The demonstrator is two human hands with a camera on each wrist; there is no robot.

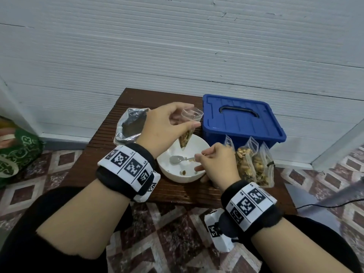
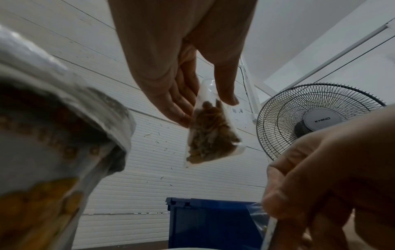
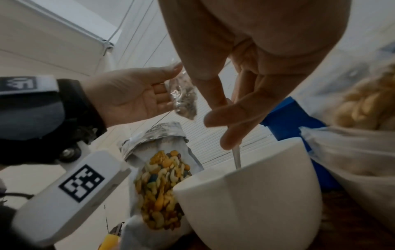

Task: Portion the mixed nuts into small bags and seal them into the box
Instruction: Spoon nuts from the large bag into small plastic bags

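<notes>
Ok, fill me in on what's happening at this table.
A person is portioning mixed nuts. The left hand pinches a small clear bag, part filled with nuts, above a white bowl. The right hand holds a spoon that lies in the bowl, which is nearly empty. Several filled bags stand beside the bowl, in front of the blue box, whose lid is on. The opened foil nut pouch sits behind the left hand.

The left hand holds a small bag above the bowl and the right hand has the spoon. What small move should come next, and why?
Probably scoop the last nuts from the white bowl with the spoon in the right hand and tip them into the small bag that the left hand pinches above it. Its top looks open, and the blue box is lidded.
</notes>
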